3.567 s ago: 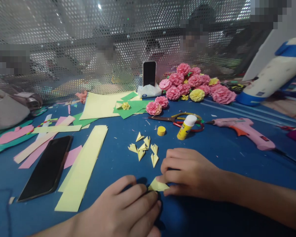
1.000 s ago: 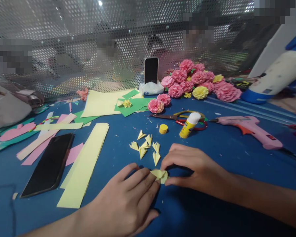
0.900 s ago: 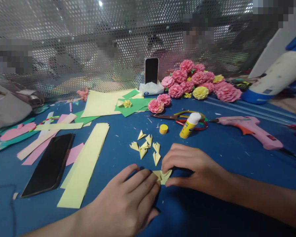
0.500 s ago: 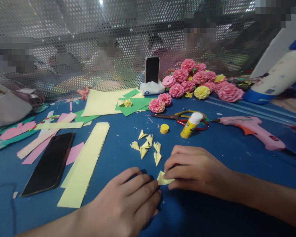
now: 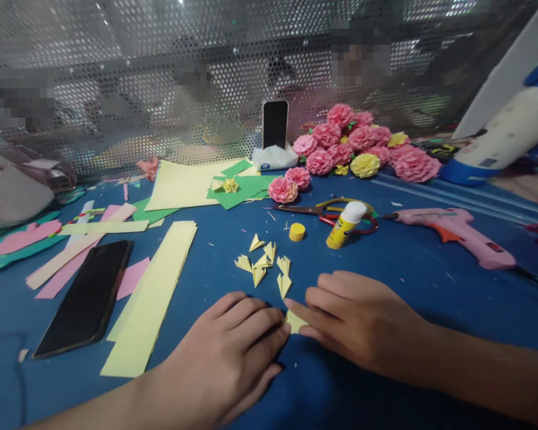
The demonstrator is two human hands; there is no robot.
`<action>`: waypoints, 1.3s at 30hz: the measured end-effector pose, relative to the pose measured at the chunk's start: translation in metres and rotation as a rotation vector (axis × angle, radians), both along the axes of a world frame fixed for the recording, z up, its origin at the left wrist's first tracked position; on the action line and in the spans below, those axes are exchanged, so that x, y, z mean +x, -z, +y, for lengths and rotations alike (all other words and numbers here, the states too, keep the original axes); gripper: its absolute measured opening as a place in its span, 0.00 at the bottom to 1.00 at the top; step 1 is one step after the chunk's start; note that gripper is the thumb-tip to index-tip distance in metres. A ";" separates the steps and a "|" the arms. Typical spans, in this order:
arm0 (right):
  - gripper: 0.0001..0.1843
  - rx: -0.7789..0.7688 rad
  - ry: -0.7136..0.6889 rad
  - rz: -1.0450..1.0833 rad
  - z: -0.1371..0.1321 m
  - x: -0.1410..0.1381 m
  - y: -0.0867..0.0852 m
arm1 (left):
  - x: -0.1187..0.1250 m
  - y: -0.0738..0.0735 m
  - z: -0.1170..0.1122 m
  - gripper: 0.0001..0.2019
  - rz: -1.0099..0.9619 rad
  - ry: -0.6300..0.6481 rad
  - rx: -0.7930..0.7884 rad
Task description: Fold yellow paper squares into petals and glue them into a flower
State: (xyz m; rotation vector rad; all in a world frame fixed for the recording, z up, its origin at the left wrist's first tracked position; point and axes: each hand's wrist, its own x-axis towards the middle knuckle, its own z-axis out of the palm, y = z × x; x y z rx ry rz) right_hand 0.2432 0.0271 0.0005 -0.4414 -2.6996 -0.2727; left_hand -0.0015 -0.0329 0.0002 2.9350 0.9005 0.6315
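Yellow paper piece (image 5: 296,324): toward the front edge of the blue surface (image 5: 215,269), between left hand (image 5: 240,352), fingers together, and right hand (image 5: 367,322), forefinger extended onto it; pinch unconfirmed. Hold flat; press evenly.

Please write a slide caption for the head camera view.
Left hand and right hand touching a small yellow paper, near folded yellow pieces.

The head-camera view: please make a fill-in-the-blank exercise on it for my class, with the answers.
The small yellow paper lies at the fingertips of the left hand and the ____ hand.
The body of the glue gun is ____.
The glue stick has a yellow body and a ____ top.
The tabletop is ____.

Missing words: right; pink; white; blue.
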 end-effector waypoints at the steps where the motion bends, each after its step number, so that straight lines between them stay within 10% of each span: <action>1: 0.19 0.024 -0.005 -0.006 -0.001 -0.001 0.001 | 0.000 0.000 0.000 0.16 -0.003 0.003 -0.005; 29: 0.15 -0.343 -0.127 -0.095 0.004 0.005 -0.006 | -0.002 0.006 0.000 0.15 -0.001 0.016 0.157; 39: 0.17 -0.056 -0.021 0.010 -0.010 0.000 0.002 | 0.000 0.000 0.002 0.13 -0.025 0.034 0.085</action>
